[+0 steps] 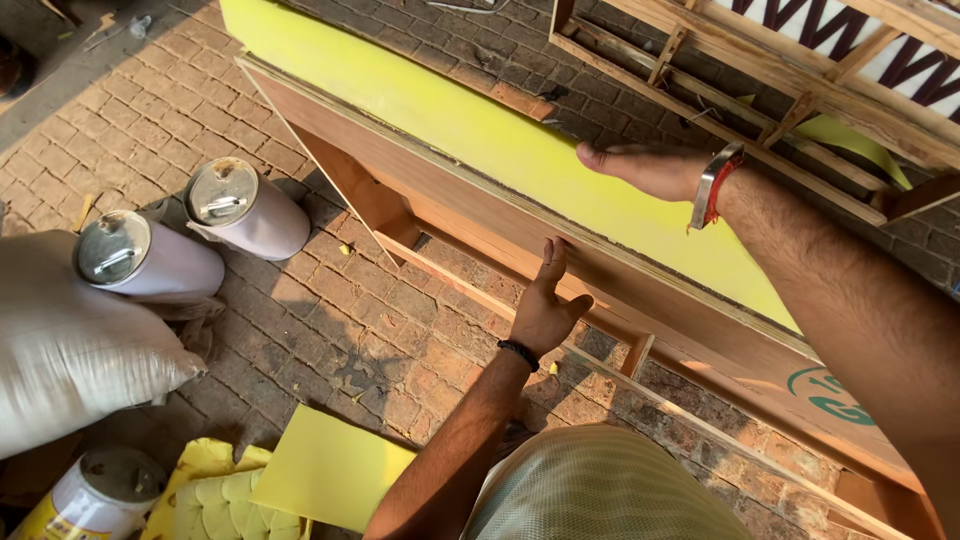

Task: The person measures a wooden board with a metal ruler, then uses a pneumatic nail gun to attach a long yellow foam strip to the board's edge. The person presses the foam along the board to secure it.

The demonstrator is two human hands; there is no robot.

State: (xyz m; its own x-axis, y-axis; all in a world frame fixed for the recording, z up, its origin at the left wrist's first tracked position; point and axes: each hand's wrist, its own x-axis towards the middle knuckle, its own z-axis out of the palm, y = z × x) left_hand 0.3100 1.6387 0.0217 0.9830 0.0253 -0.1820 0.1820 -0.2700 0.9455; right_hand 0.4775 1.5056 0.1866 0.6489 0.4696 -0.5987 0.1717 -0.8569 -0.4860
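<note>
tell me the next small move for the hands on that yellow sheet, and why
Probably slide the right hand along the yellow sheet, pressing it flat. That palm already lies on the sheet, while the left hand touches the plywood panel edge below, apparently steadying it.

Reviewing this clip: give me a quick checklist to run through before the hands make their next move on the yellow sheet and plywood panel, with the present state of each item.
1. Right hand flat on the yellow sheet: ok.
2. Left hand against the plywood panel, fingers open: ok.
3. Sheet edge flush along the panel's top edge: cannot tell.
4. Both hands free of tools: ok.
5. Two cans on the brick floor stand apart from the panel: ok.
6. Sheet bonded under the palm: cannot tell.
</note>
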